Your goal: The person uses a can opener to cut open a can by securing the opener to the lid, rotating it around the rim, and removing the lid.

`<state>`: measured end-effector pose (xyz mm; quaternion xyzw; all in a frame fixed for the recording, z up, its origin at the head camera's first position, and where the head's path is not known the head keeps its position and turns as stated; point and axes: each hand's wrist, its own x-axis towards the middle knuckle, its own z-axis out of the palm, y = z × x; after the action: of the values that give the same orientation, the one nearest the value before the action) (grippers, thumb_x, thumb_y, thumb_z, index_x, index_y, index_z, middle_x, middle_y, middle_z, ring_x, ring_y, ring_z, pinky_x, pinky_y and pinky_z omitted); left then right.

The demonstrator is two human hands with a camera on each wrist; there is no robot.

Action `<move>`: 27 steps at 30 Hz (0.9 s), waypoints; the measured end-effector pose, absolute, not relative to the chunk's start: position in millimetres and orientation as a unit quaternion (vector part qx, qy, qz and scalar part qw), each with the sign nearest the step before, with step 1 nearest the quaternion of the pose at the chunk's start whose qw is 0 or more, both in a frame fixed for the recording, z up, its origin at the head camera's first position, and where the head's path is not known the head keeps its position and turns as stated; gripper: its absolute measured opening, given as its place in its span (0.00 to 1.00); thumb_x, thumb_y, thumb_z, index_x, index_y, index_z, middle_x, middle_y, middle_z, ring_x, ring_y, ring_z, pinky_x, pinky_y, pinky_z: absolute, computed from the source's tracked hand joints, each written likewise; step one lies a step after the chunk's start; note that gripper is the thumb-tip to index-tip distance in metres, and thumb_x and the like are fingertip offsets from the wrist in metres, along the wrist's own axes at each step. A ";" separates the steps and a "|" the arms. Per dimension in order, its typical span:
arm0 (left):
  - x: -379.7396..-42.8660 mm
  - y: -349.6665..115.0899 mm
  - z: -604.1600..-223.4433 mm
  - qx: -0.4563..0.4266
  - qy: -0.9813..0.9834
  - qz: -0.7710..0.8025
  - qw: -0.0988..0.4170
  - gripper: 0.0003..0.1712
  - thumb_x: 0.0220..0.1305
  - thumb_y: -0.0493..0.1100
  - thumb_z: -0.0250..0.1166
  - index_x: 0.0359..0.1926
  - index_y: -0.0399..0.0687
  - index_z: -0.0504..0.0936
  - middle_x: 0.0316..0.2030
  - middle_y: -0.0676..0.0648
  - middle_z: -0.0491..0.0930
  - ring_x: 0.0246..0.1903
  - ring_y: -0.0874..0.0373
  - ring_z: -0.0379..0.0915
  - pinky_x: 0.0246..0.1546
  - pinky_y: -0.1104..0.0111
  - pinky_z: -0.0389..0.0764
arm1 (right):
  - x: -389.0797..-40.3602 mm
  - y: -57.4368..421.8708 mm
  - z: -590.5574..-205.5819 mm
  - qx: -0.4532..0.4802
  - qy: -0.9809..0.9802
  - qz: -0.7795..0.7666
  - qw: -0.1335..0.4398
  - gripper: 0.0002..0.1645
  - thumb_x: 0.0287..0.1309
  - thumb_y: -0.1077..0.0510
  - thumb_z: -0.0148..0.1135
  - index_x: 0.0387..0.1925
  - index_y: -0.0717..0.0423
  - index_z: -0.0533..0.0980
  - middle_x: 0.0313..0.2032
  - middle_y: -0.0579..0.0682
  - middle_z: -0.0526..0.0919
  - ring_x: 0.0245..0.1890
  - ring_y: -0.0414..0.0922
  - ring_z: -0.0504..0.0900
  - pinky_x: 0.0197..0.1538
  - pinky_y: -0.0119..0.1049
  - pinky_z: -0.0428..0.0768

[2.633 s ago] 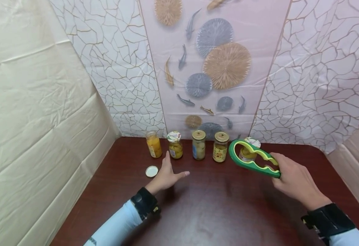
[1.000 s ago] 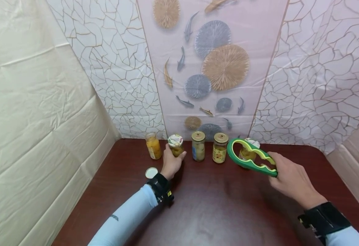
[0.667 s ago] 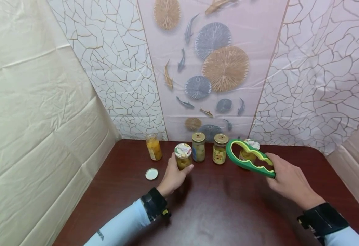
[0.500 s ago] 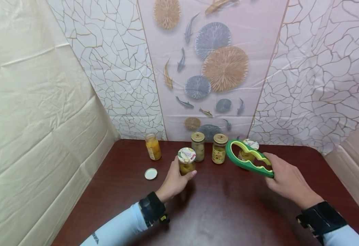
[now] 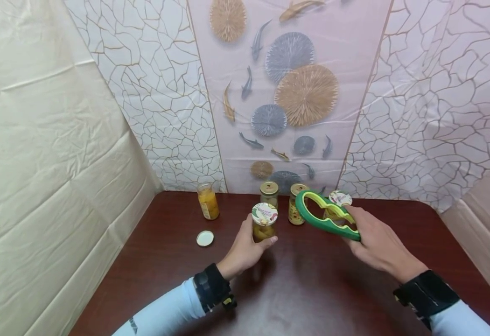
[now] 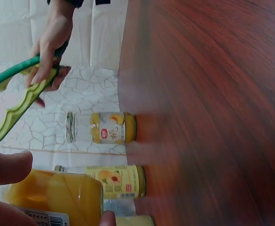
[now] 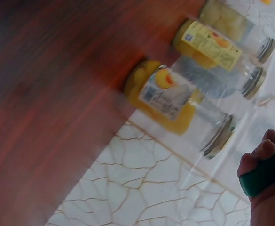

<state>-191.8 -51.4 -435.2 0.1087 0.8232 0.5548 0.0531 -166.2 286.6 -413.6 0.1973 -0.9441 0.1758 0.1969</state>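
In the head view my left hand [image 5: 245, 247] grips a jar of yellow fruit [image 5: 264, 228] with a patterned white lid, thumb on the near side. The left wrist view shows the same fruit jar [image 6: 62, 190] close up, its barcode label turned to the camera. My right hand [image 5: 381, 242] holds a green and yellow jar opener [image 5: 331, 227] by its handle ends, the wide loop pointing left. The opener is in the air to the right of the held jar, overlapping a lidded jar [image 5: 339, 198] behind. In the right wrist view only curled fingers [image 7: 263, 151] and a green handle end show.
Two gold-lidded jars, one partly behind the held jar [image 5: 269, 189] and one with a yellow label [image 5: 294, 213], stand along the table's back. A lidless jar of orange fruit [image 5: 208, 204] stands at left, with a loose white lid [image 5: 205, 238] in front. Patterned cloth hangs behind.
My left hand has reached the second jar from the left, taken hold of it and brought it forward and right. My right hand has moved left with the jar opener.
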 end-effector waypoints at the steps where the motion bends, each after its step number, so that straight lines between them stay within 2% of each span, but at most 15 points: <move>1: -191.1 -49.8 -435.4 0.113 0.823 0.554 0.052 0.47 0.63 0.52 0.74 0.76 0.50 0.58 0.62 0.42 0.69 0.62 0.48 0.68 0.65 0.48 0.70 | -166.7 283.0 -411.8 0.201 -0.943 0.178 0.196 0.41 0.53 0.57 0.71 0.67 0.58 0.65 0.50 0.53 0.78 0.45 0.48 0.75 0.41 0.52 0.78; 4: -189.2 -44.1 -436.3 0.130 0.825 0.548 0.052 0.44 0.64 0.51 0.74 0.74 0.52 0.60 0.60 0.43 0.70 0.61 0.50 0.69 0.63 0.49 0.71 | -168.3 272.1 -406.2 0.212 -0.941 0.180 0.191 0.42 0.54 0.56 0.71 0.69 0.58 0.65 0.52 0.53 0.78 0.47 0.48 0.75 0.44 0.52 0.78; 9: -185.0 -34.5 -436.8 0.159 0.823 0.542 0.054 0.38 0.64 0.49 0.74 0.69 0.57 0.65 0.57 0.46 0.70 0.57 0.53 0.69 0.60 0.51 0.73 | -169.8 250.6 -397.6 0.234 -0.942 0.156 0.181 0.46 0.53 0.55 0.69 0.72 0.59 0.62 0.61 0.59 0.76 0.55 0.53 0.76 0.51 0.54 0.79; 13: -181.1 -28.1 -434.3 0.180 0.812 0.551 0.063 0.37 0.64 0.48 0.74 0.69 0.59 0.66 0.57 0.48 0.69 0.56 0.54 0.69 0.59 0.53 0.73 | -171.6 234.6 -391.2 0.255 -0.940 0.129 0.184 0.47 0.50 0.55 0.66 0.72 0.60 0.62 0.56 0.59 0.76 0.50 0.52 0.77 0.49 0.52 0.80; 17: -179.9 -24.9 -432.5 0.189 0.793 0.575 0.074 0.38 0.63 0.45 0.75 0.70 0.59 0.66 0.61 0.49 0.67 0.57 0.57 0.70 0.61 0.55 0.74 | -172.7 223.5 -385.4 0.266 -0.939 0.118 0.183 0.46 0.49 0.57 0.64 0.72 0.60 0.63 0.50 0.56 0.76 0.42 0.48 0.76 0.43 0.48 0.79; 23: -178.6 -23.3 -431.9 0.187 0.789 0.582 0.065 0.49 0.62 0.41 0.76 0.75 0.66 0.57 0.69 0.51 0.63 0.63 0.58 0.67 0.65 0.55 0.70 | -171.9 214.7 -378.5 0.268 -0.940 0.100 0.187 0.47 0.48 0.58 0.64 0.71 0.62 0.63 0.49 0.57 0.77 0.42 0.50 0.75 0.44 0.49 0.79; 27: -176.7 -21.3 -433.0 0.189 0.787 0.584 0.071 0.49 0.62 0.41 0.75 0.74 0.71 0.57 0.70 0.54 0.64 0.64 0.59 0.67 0.66 0.55 0.69 | -170.6 210.4 -375.2 0.272 -0.941 0.088 0.180 0.49 0.46 0.59 0.63 0.72 0.64 0.61 0.47 0.58 0.77 0.42 0.50 0.74 0.44 0.48 0.78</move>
<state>-176.7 -21.3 -433.0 0.1885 0.7866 0.5837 0.0707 -170.6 210.4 -375.2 0.2722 -0.9412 0.0883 0.1796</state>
